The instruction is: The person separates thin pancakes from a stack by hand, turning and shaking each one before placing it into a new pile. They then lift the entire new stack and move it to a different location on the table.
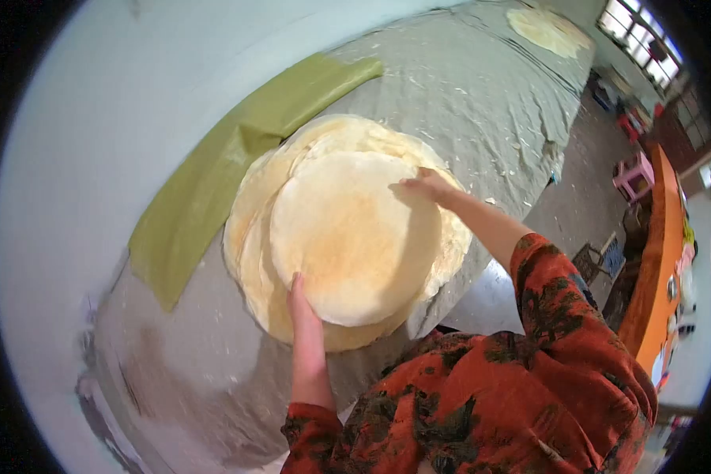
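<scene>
A round, thin flatbread (355, 237), pale with a browned middle, is held between my two hands above a pile of larger flatbreads (253, 229). My left hand (302, 304) grips its lower left edge, thumb on top and fingers hidden underneath. At the upper right edge, my right hand (430, 188) pinches the same flatbread, with the thumb lying over its face. The pile's uneven edges show all around the held one.
A grey cloth (442, 87) covers the table, with crumbs scattered over it. Along the wall lies a folded olive-green sheet (213, 182). More flatbread (549, 30) rests at the far end. A pink stool (633, 177) and an orange counter (657, 253) stand to the right.
</scene>
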Demonstrator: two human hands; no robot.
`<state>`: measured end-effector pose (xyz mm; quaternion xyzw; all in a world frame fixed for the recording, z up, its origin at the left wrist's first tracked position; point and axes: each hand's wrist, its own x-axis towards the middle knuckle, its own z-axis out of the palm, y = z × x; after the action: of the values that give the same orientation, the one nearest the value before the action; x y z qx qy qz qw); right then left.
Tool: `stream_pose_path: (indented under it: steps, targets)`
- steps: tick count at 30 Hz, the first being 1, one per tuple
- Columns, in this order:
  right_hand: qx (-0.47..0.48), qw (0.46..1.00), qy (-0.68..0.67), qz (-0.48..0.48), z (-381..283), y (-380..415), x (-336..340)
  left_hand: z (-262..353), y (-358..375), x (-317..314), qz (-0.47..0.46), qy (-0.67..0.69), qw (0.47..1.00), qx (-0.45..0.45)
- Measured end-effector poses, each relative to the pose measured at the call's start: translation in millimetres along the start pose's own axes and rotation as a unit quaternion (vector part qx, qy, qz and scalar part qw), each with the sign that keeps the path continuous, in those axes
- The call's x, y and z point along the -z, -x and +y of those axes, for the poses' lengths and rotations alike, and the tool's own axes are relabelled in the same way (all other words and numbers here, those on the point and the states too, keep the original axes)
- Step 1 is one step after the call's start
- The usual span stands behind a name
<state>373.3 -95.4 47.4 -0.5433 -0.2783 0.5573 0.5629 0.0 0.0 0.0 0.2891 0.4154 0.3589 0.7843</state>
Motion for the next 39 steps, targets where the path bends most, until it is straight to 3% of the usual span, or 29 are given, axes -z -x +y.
stream_pose_path:
  steps: [1, 2, 3, 5, 8, 9, 12, 15, 16, 18, 19, 20, 21, 22, 23, 24, 25, 28, 30, 34, 37, 38, 39]
  targets:
    - [-0.002, 0.975, 0.156, 0.159, 8.4, -2.9, -14.0, 6.0, 3.2, 6.8, 0.019, -0.024, 0.999, 0.009]
    - [-0.015, 0.902, 0.303, 0.307, 18.0, -2.3, -26.8, 11.0, 7.0, 14.8, 0.042, -0.050, 0.998, 0.020]
    - [-0.021, 0.895, 0.310, 0.320, 3.5, -10.8, 10.2, -4.1, -6.8, -22.0, 0.031, -0.045, 0.998, 0.032]
    - [-0.031, 0.918, 0.307, 0.250, 7.3, -11.3, 18.4, 14.9, 11.7, -35.1, 0.056, -0.038, 0.995, 0.074]
    - [-0.071, 0.978, 0.030, 0.195, -0.7, 23.5, 15.8, 19.3, 17.5, -34.7, 0.070, -0.024, 0.993, 0.088]
    - [-0.079, 0.976, 0.027, 0.201, 8.4, 30.8, 14.4, 17.6, 16.0, -30.6, 0.071, -0.028, 0.992, 0.097]
    - [0.036, 0.966, 0.094, 0.239, 33.6, 43.3, 7.6, 13.7, 11.8, -31.0, 0.033, -0.012, 0.996, 0.085]
    - [-0.004, 0.946, 0.115, 0.302, 27.4, 35.1, -5.9, 17.7, 14.9, -34.4, 0.036, -0.037, 0.994, 0.093]
    - [-0.027, 0.964, -0.015, 0.263, 25.1, 35.1, -3.2, 14.0, 15.0, -25.7, 0.020, -0.054, 0.996, 0.073]
    - [-0.078, 0.962, 0.116, 0.234, 10.0, 40.2, -4.9, 15.1, 16.9, -11.8, -0.041, -0.089, 0.992, 0.079]
    - [-0.079, 0.922, 0.243, 0.290, 4.1, 46.1, -14.8, 16.3, 15.2, -10.3, -0.086, -0.111, 0.984, 0.110]
    - [-0.058, 0.944, 0.199, 0.257, 12.7, 41.2, -8.5, 38.6, 58.3, -58.2, -0.041, -0.205, 0.974, 0.086]
    - [0.016, 0.939, 0.201, 0.278, 18.0, 34.8, -14.2, 47.1, 87.0, -72.2, -0.099, -0.244, 0.964, -0.027]
    - [0.064, 0.933, 0.223, 0.273, 33.9, 10.8, -11.7, 56.4, 98.1, -79.3, -0.158, -0.483, 0.846, -0.164]
    - [0.081, 0.943, 0.220, 0.237, 10.9, 35.1, -27.4, 44.7, 83.0, -84.1, -0.220, -0.483, 0.833, -0.156]
    - [0.124, 0.919, 0.210, 0.309, 17.7, 34.0, -39.7, 35.4, 72.3, -87.4, -0.269, -0.477, 0.825, -0.137]
    - [0.180, 0.913, 0.167, 0.325, 15.1, 51.5, -48.3, 27.7, 61.9, -88.5, -0.307, -0.474, 0.816, -0.119]
    - [0.162, 0.903, 0.137, 0.373, 4.3, 161.8, -75.4, 11.6, 34.1, -72.7, -0.373, -0.470, 0.797, -0.065]
    - [0.241, 0.813, 0.074, 0.525, 34.0, 200.8, -79.2, 4.9, 17.8, -73.9, -0.401, -0.469, 0.786, -0.044]
    - [0.291, 0.769, -0.100, 0.561, 97.3, 341.3, -80.4, -12.0, 7.7, -103.2, -0.447, -0.464, 0.765, -0.024]
    - [0.214, 0.682, -0.079, 0.695, 163.7, 436.5, -98.4, -34.6, 31.4, -158.6, -0.499, -0.465, 0.731, -0.001]
    - [0.189, 0.652, -0.057, 0.732, 190.4, 458.7, -103.8, -49.5, 83.8, -169.8, -0.636, -0.467, 0.584, -0.188]
    - [0.192, 0.629, -0.069, 0.750, 206.9, 487.6, -114.7, -73.1, 157.2, -183.5, -0.728, -0.426, 0.400, -0.360]
